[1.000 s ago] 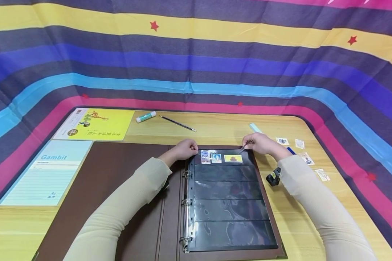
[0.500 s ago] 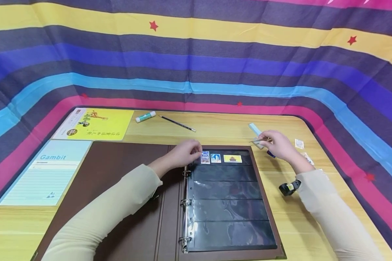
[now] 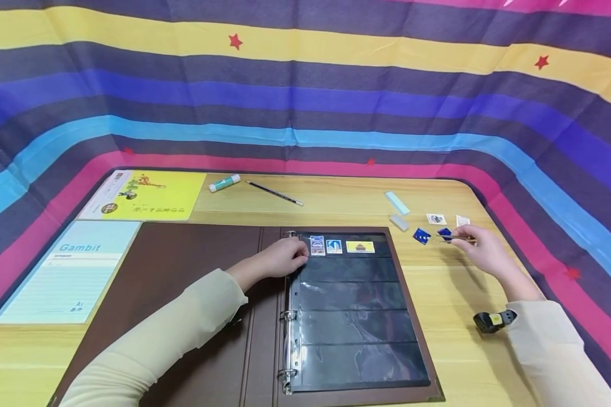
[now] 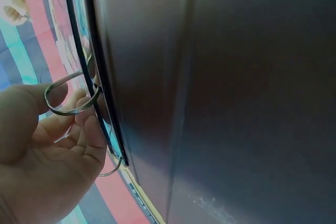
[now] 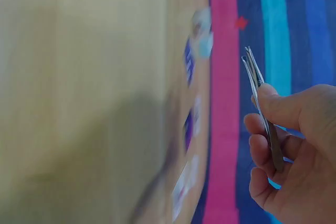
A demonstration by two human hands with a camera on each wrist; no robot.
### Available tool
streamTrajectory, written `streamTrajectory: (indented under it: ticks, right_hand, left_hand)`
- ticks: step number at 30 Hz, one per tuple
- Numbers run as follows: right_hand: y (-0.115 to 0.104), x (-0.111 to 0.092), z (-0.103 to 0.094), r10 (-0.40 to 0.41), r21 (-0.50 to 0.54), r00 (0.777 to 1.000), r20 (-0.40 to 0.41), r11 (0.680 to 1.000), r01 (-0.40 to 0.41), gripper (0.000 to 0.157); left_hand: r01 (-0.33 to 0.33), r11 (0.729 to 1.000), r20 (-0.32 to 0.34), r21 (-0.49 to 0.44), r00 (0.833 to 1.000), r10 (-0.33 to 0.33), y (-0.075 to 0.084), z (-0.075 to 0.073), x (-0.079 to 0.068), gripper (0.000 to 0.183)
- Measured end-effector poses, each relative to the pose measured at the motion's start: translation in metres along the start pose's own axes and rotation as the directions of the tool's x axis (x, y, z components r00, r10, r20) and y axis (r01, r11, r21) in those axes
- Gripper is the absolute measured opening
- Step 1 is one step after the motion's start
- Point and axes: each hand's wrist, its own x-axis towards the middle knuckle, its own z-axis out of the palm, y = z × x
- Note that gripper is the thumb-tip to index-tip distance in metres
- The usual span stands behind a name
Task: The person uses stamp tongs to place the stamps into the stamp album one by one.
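Right grip pinches slender metal tweezers near rectangular blue stamps; left grip pinches the glossy black page.

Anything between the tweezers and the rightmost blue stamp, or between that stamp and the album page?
Nothing visible stands between the tweezers in the right hand and the rightmost blue stamp. Toward the album page, the other blue stamp lies in between.

Stationery workspace; building type not determinable.
Wooden table, striped cloth hung behind it; notebooks, glue stick, pencil and open ring binder on it.
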Motion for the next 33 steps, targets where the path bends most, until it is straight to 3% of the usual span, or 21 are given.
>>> streamTrajectory:
  ticks: [9,15,22,26,33]
  right_hand:
    - [0.028,-0.016,-0.011,0.147,-0.094,0.989,0.029,0.985,-0.144,0.020]
    - [0.042,-0.021,-0.018,0.270,-0.133,0.962,0.047,0.956,-0.262,0.022]
    - [0.049,-0.025,-0.021,0.367,-0.191,0.929,0.052,0.917,-0.351,0.019]
    - [0.048,-0.027,-0.020,0.378,-0.210,0.922,0.081,0.911,-0.355,0.022]
    - [0.039,-0.030,-0.021,0.283,-0.221,0.948,0.149,0.944,-0.247,0.023]
  left_hand:
    - [0.046,0.998,-0.010,-0.033,0.999,-0.047,-0.001,0.002,0.003,0.009]
    - [0.076,0.996,0.000,-0.053,0.997,-0.076,-0.001,0.003,0.004,0.009]
    - [0.065,0.997,-0.008,-0.038,0.998,-0.065,-0.001,0.002,0.005,0.009]
    - [0.064,0.997,-0.006,-0.036,0.998,-0.064,-0.001,0.002,0.004,0.010]
    - [0.073,0.997,-0.007,-0.041,0.997,-0.073,-0.001,0.002,0.005,0.010]
